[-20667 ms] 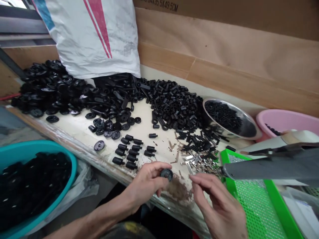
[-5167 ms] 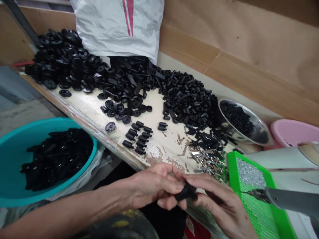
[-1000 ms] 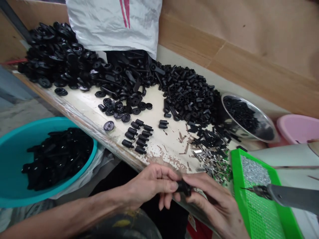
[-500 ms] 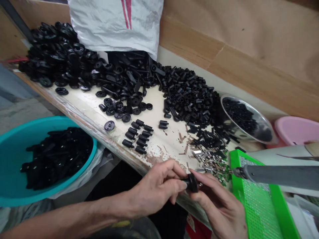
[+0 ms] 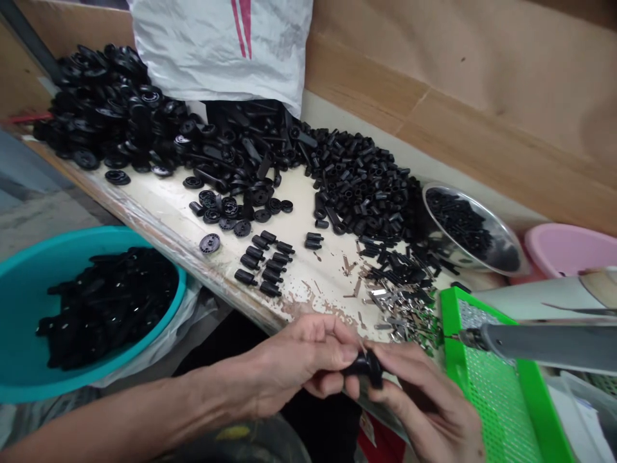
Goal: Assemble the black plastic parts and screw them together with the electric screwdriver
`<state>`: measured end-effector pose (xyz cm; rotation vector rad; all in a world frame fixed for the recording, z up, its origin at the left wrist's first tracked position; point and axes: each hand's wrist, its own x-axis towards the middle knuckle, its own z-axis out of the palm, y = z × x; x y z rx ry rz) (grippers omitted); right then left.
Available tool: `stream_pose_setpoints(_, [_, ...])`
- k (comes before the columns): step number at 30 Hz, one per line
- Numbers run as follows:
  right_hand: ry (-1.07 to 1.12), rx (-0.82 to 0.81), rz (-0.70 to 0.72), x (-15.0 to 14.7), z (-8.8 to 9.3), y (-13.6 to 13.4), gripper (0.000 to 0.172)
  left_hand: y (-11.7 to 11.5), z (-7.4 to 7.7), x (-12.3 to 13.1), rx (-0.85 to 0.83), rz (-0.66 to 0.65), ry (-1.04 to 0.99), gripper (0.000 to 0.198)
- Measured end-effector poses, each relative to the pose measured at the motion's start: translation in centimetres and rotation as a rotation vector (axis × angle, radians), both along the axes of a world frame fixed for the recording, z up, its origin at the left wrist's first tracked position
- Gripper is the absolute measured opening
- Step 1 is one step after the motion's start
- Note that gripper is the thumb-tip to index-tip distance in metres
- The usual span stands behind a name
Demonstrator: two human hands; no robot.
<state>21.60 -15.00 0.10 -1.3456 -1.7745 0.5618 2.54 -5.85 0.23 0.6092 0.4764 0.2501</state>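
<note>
Between my two hands, just past the table's front edge, is a black plastic part with a round end. My left hand pinches its narrower side between thumb and fingers. From the other side, the fingertips of my right hand close around the round end. Fingers cover much of the part. Small metal strips lie scattered on the table beyond my right hand. Several black cylinders with thin stubs stand out in rows left of them, near black ribbed discs.
A grey powered screwdriver reaches in from the right over a green tray of small screws. Black parts are heaped along the back, beside a steel bowl. A teal tub of black parts stands at left, below the table.
My right fingers have shifted and curled closer around the part. The part has tilted, and its round end now sits slightly lower. The view has moved slightly.
</note>
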Motion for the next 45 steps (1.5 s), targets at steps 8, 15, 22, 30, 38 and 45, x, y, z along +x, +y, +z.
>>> stream_pose_setpoints(8, [-0.005,-0.081,-0.048,-0.2,0.3,0.0,0.037,-0.1,0.1,0.2,0.153,0.027,0.028,0.013])
stream_pose_setpoints(15, [0.08,-0.078,-0.159,-0.5,0.1,-0.9,0.041,0.1,0.4,0.3,0.1,-0.016,-0.042,0.016])
stream_pose_setpoints(22, [0.073,-0.009,-0.452,-2.2,-0.9,-1.2,0.038,0.2,0.4,0.6,0.092,0.031,-0.06,0.019])
stream_pose_setpoints(30, [0.017,-0.05,-0.27,-1.7,-1.1,-1.0,0.044,0.2,0.3,-0.2,0.065,-0.052,-0.035,0.019])
stream_pose_setpoints(38, [0.044,-0.074,-0.219,-2.3,-1.5,-0.9,0.043,1.0,0.1,0.2,0.02,-0.166,0.042,0.017])
stream_pose_setpoints(45, [0.1,-0.079,-0.203,-2.4,-1.1,-0.8,0.038,1.3,0.1,-0.3,-0.021,-0.199,0.086,0.018])
